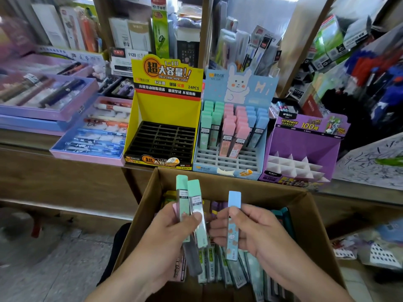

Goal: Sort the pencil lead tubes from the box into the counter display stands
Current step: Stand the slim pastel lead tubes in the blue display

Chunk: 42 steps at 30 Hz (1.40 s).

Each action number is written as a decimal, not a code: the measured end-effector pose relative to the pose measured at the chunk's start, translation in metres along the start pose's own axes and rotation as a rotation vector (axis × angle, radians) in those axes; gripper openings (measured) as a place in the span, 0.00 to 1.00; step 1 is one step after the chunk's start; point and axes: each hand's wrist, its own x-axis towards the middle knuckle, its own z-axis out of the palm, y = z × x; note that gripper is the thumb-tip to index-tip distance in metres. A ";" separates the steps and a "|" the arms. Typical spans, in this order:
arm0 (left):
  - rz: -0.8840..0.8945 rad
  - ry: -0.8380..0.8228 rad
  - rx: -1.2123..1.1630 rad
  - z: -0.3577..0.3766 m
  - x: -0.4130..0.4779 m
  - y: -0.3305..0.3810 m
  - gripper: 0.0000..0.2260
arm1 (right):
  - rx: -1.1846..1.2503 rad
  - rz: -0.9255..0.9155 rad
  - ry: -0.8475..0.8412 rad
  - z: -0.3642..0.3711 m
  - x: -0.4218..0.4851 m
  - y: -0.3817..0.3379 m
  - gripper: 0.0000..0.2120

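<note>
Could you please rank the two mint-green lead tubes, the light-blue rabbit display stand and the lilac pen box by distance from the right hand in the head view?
1. Two mint-green lead tubes, beside the right hand, in the left hand.
2. Light-blue rabbit display stand, ahead on the counter.
3. Lilac pen box, far left on the counter.

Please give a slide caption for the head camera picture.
Over the cardboard box, left hand holds two green lead tubes, right hand one blue tube, before three display stands.
</note>
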 end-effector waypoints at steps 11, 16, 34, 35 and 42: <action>0.121 -0.205 0.113 -0.017 0.018 0.034 0.11 | -0.365 -0.378 0.192 -0.031 0.009 -0.055 0.09; 0.158 -0.215 0.185 -0.016 0.034 0.037 0.12 | -0.527 -0.537 0.344 -0.043 0.017 -0.083 0.05; 0.109 -0.217 0.077 -0.033 0.052 0.026 0.11 | -0.826 -0.776 0.520 -0.063 0.063 -0.142 0.06; 0.104 -0.216 0.066 -0.034 0.052 0.026 0.11 | -0.847 -0.776 0.523 -0.063 0.066 -0.142 0.06; 0.104 -0.221 0.047 -0.036 0.054 0.024 0.13 | -0.907 -0.766 0.487 -0.069 0.074 -0.141 0.08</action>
